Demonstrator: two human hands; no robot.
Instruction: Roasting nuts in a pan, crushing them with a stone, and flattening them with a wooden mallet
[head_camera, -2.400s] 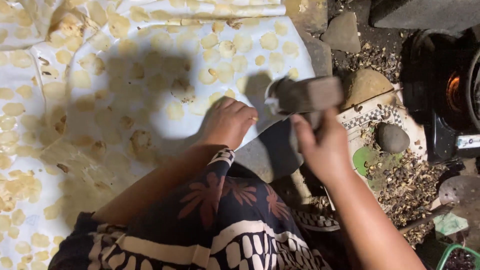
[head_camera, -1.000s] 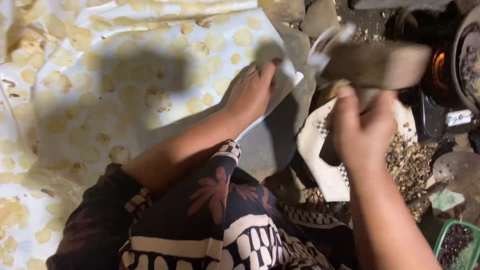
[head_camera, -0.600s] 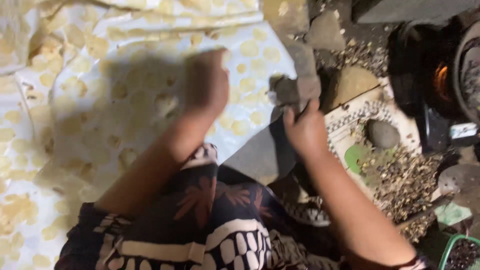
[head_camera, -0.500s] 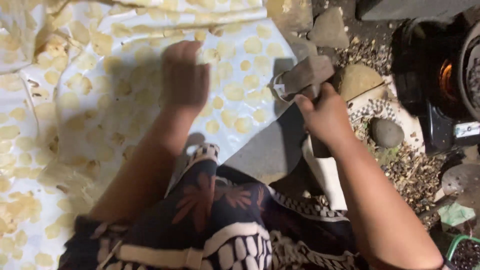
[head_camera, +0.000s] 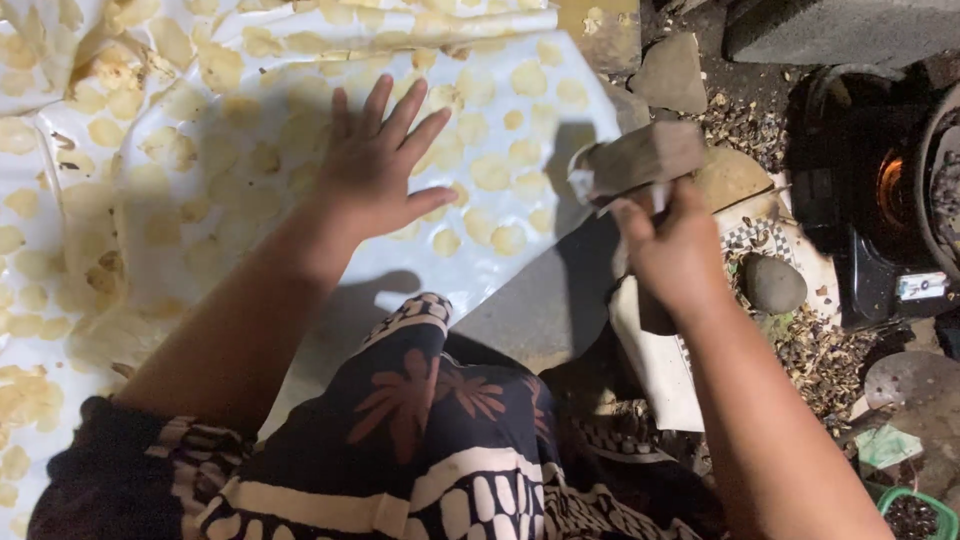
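White sheeting (head_camera: 520, 270) covers the ground across the left and far part of the scene, dotted with many flat, pale yellow discs (head_camera: 490, 172) laid out singly, well apart from one another at the right and crowded at the far left. Left hand (head_camera: 380, 165): open, fingers spread, palm down flat on the sheet among the discs. Right hand (head_camera: 675, 250): closed in a fist around the handle of a wooden mallet (head_camera: 635, 160), whose blocky head is raised just beyond the knuckles, above the right edge of the sheet; the handle itself is hidden inside the fist. Near the hand, to the right, a smooth grey stone (head_camera: 775, 285) rests on a pale board (head_camera: 665, 375) with a chequered patch, beside a scatter of brown husks (head_camera: 825, 345). At the far right a dark stove (head_camera: 880, 200) shows an orange glow. Flat rocks (head_camera: 670, 75) lie at the far edge. A patterned dark cloth (head_camera: 430, 440) with rust-coloured flowers fills the near centre, over the person's lap.
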